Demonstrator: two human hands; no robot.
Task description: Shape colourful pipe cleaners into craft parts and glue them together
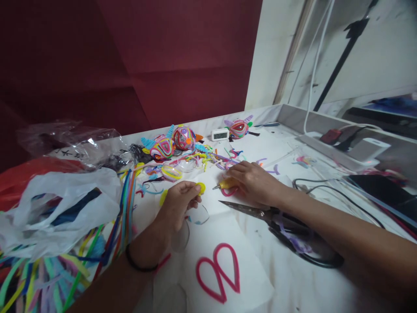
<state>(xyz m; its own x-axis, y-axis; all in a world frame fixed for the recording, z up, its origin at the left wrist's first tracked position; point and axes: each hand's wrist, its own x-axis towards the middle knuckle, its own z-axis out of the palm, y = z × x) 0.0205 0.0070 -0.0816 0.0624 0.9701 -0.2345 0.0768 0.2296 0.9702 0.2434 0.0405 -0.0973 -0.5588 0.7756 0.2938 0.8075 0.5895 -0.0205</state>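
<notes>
Between thumb and fingers, my left hand pinches a small round yellow piece. My right hand is wrapped round a yellow glue gun, whose metal tip points left at the yellow piece, a small gap apart. A pink loop lies partly under the glue gun. Large black scissors lie below my right hand, partly hidden by the forearm. Two red-pink teardrop loops rest on white paper near the front.
Colourful wrapped figures and a small white clock stand at the back. Pipe cleaners and a white plastic bag fill the left. At right are a phone, cables and a white power adapter.
</notes>
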